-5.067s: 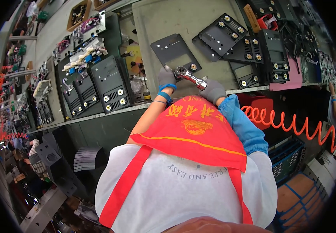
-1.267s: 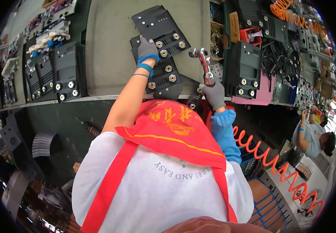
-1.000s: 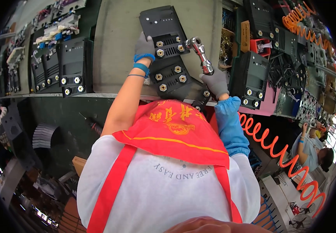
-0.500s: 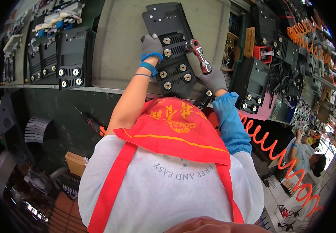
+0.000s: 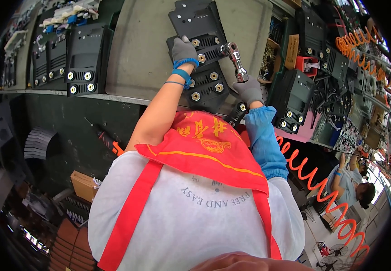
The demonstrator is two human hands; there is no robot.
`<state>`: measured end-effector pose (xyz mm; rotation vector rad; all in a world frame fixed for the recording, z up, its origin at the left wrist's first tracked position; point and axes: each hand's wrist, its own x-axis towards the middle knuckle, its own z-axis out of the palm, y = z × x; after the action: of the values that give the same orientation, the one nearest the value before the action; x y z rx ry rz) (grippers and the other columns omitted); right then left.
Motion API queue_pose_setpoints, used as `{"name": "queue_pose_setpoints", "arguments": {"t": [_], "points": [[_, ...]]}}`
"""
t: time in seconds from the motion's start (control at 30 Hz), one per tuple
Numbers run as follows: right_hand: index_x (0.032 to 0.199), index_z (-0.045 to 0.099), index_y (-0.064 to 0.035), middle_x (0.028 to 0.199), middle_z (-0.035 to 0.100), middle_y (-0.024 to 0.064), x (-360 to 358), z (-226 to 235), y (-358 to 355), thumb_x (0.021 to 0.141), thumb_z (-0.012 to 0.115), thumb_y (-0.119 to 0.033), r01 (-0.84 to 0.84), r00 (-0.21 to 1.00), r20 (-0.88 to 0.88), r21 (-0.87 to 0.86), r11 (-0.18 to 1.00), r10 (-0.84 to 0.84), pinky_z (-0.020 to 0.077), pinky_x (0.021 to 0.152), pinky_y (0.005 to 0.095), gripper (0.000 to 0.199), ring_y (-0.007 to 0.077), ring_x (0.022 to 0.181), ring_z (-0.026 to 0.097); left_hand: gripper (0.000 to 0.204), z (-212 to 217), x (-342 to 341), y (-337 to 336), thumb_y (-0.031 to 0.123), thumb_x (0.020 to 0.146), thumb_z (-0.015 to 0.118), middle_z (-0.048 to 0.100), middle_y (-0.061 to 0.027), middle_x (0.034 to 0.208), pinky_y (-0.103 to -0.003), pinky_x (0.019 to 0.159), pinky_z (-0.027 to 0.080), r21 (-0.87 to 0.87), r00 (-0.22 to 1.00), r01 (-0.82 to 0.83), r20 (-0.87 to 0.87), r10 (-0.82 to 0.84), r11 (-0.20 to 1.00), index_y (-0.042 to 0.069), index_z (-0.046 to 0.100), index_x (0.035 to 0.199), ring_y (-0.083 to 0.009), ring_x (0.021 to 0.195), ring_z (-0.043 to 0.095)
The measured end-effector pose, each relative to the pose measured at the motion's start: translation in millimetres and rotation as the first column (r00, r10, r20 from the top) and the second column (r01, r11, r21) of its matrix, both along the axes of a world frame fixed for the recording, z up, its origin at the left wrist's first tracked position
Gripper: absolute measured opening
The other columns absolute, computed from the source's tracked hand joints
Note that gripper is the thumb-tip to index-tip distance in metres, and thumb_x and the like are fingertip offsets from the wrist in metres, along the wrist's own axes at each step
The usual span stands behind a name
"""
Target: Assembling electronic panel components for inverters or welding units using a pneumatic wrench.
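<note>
Head view: the left hand, grey-gloved, lies on the left side of a black panel, its thumb up; the fingers' undersides are hidden, so whether they clamp the edge cannot be told. The panel lies on the bench mat, pale dots across its plain far part, and its slotted near part bears hex nuts with brass-coloured centres. To the right is a shiny chrome wrench with a rounded head, whose socket meets the panel's right side. The right hand, well apart from the left, is wrapped round the wrench's lower end.

Farther left stand a stack of panels and, below it, a black-and-orange tool and a cardboard box. A second panel with four nuts lies just nearer the person, and the red apron covers part of the bench edge. The left hand hides some of the panel; the wrench head covers its right corner. Rightward come a red bin, another panel stack, a pink sheet and an orange coiled hose.

The panel's long axis runs away from the person, its far end leaning left. The wrench slants from its head, far and left, to the right hand.
</note>
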<state>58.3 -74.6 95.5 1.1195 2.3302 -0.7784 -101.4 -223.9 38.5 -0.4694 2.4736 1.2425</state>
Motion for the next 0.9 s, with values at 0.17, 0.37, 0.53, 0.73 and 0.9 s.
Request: {"name": "queue_pose_setpoints", "arguments": {"t": [0.17,0.37,0.53,0.73,0.9], "points": [[0.098,0.065,-0.0070,0.094,0.066,0.0201,1.0,-7.6,6.3,0.068,0.065,-0.035,-0.023,1.000,0.011,0.034,0.999,0.023,0.0493,0.077,0.0408,0.041,0.0372,0.089,0.062,0.041,-2.5,-4.7,-0.1,0.036,0.096,0.040,0.061,-0.0283,0.098,-0.051,0.083,0.045,-0.018,1.000,0.013,-0.003,-0.013,1.000,-0.002,0.055,0.098,-0.0467,0.095,0.057],[0.098,0.065,-0.0066,0.092,0.066,0.0202,2.1,14.4,2.2,0.069,0.066,-0.033,-0.052,0.999,-0.001,-0.020,0.998,0.052,0.0494,0.076,0.0411,0.040,0.0371,0.088,0.063,0.040,-4.7,-13.9,-5.9,0.035,0.096,0.039,0.062,-0.0272,0.095,-0.051,0.081,0.047,-0.111,0.987,0.153,-0.036,-0.158,0.982,-0.001,0.056,0.097,-0.0448,0.091,0.059],[0.098,0.065,-0.0097,0.089,0.066,0.0194,-0.8,28.2,-20.9,0.071,0.063,-0.033,-0.079,0.980,-0.189,-0.089,0.993,0.061,0.0491,0.075,0.0426,0.036,0.0384,0.086,0.062,0.044,-20.3,-25.4,-6.3,0.039,0.095,0.039,0.062,-0.0287,0.095,-0.051,0.081,0.046,-0.141,0.976,0.205,-0.048,-0.213,0.969,-0.002,0.057,0.096,-0.0459,0.093,0.058],[0.096,0.066,-0.0094,0.089,0.065,0.0192,-2.8,3.2,-42.1,0.073,0.061,-0.031,-0.157,0.960,-0.251,-0.112,0.981,0.125,0.0491,0.075,0.0439,0.031,0.0384,0.086,0.061,0.042,-16.7,-25.9,-2.9,0.035,0.095,0.039,0.062,-0.0283,0.101,-0.050,0.084,0.047,-0.131,0.976,0.218,0.013,-0.218,0.967,-0.002,0.056,0.101,-0.0439,0.097,0.059],[0.095,0.066,-0.0096,0.088,0.065,0.0191,-4.0,2.2,-39.1,0.073,0.061,-0.029,-0.192,0.968,-0.181,-0.087,0.977,0.174,0.0494,0.074,0.0429,0.029,0.0382,0.085,0.062,0.043,-17.0,-19.4,-5.6,0.036,0.095,0.040,0.061,-0.0289,0.099,-0.050,0.083,0.046,-0.107,0.979,0.201,-0.014,-0.204,0.974,-0.003,0.057,0.100,-0.0453,0.095,0.058]]}}
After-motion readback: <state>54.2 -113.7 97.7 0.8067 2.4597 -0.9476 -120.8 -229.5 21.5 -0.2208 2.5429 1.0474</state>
